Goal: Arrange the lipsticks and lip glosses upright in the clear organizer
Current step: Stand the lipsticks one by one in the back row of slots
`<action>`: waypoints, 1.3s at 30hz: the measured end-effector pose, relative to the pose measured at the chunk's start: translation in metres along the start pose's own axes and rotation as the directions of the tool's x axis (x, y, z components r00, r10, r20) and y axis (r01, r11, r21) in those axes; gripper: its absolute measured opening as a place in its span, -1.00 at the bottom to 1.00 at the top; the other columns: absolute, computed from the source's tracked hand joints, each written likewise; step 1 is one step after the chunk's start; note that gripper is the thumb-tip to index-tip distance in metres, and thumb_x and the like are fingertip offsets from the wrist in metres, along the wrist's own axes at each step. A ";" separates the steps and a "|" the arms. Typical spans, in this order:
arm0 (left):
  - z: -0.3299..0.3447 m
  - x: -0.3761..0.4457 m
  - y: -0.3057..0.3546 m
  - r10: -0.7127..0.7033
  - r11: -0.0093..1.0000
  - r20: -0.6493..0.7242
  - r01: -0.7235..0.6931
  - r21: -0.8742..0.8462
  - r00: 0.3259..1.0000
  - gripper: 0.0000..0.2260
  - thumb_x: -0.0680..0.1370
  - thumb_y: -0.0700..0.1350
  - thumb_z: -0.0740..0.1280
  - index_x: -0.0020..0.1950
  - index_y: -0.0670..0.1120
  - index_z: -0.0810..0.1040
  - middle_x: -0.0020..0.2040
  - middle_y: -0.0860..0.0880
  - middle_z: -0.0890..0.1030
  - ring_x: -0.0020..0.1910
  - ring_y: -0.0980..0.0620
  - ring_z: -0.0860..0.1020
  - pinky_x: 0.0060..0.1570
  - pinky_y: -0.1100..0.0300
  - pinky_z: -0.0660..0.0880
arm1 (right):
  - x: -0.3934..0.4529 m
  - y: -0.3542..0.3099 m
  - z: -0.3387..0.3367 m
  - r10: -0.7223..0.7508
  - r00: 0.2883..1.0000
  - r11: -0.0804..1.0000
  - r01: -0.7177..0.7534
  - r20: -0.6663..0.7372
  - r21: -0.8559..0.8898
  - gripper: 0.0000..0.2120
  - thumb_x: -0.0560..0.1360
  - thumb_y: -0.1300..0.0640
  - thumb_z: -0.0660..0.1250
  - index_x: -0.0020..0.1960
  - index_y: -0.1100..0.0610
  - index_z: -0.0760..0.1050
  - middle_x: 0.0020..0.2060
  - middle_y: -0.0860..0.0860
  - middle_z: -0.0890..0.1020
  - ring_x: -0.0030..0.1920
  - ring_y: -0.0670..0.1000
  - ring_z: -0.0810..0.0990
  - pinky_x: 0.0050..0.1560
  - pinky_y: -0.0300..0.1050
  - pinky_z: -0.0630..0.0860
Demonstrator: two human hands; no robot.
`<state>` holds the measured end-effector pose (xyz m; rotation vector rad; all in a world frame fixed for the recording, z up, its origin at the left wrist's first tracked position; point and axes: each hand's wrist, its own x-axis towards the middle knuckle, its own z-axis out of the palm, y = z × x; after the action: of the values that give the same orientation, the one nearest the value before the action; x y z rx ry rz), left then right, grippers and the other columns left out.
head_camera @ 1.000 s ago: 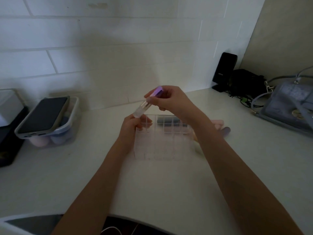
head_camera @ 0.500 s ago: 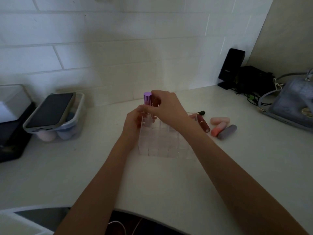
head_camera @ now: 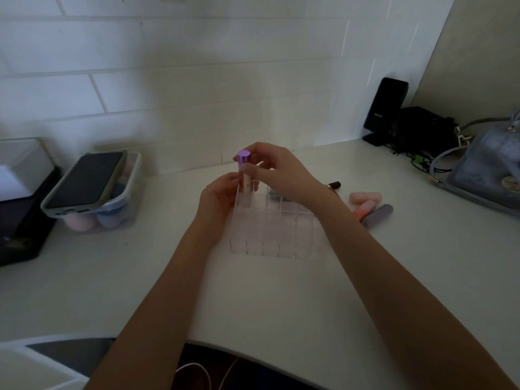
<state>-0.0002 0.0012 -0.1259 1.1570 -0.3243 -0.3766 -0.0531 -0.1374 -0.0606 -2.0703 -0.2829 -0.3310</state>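
At the far left of the bench a phone lies on top of a small clear tub holding what look like makeup sponges. Moving right, the left hand is at the back-left corner of the clear organizer, its fingers curled against the lower part of a lip gloss with a purple cap. The gloss stands upright with its base already down in the back-left compartment. The right hand comes over from the right, its fingers pinching the tube just below the cap.

By my judgement the task is at an early stage: this one gloss is going in, and the other compartments look empty, though something dark shows through the back row and I cannot tell whether it is inside or behind.

To the right of the organizer, four more sticks lie on the bench: a dark-capped one mostly hidden by the right wrist, a pale pink one, a coral one and a grey-purple one. Further right sit a black speaker and a grey bag.
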 end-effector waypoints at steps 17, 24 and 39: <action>0.008 0.002 -0.008 0.141 0.913 0.045 -0.147 0.380 0.989 -0.82 0.36 -0.10 0.25 -0.17 -0.08 0.62 -0.26 0.10 0.68 -0.22 0.13 0.64 0.06 0.09 0.46 | -0.053 0.048 -0.100 0.377 0.822 0.788 -0.527 -0.427 -0.320 -0.94 0.51 0.12 0.34 -0.03 0.06 0.56 -0.07 0.10 0.67 -0.31 -0.06 0.56 -0.28 -0.24 0.48; 0.011 -0.006 -0.006 0.078 0.967 0.088 -0.097 0.237 0.993 -0.72 0.32 -0.14 0.12 -0.13 -0.18 0.56 -0.28 0.03 0.67 -0.26 0.09 0.62 -0.23 0.26 0.52 | -0.074 0.066 -0.078 0.501 0.764 0.585 -0.645 -0.405 -0.492 -0.72 0.37 -0.16 0.43 -0.09 0.01 0.48 -0.18 0.03 0.66 -0.12 0.10 0.65 -0.03 0.07 0.61; 0.005 -0.003 -0.009 0.051 0.980 0.005 -0.051 0.192 0.999 -0.67 0.26 -0.16 0.10 -0.34 -0.08 0.68 -0.31 -0.04 0.65 -0.19 -0.08 0.56 -0.07 0.07 0.45 | -0.078 0.038 -0.066 0.606 0.771 0.507 -0.566 -0.198 -0.650 -0.78 0.40 -0.12 0.34 -0.20 0.02 0.45 -0.26 -0.05 0.51 -0.11 0.05 0.53 0.13 0.08 0.47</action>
<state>-0.0062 -0.0047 -0.1323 1.3349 -0.3960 -0.3045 -0.1217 -0.2180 -0.0864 -2.7493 0.6373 0.0813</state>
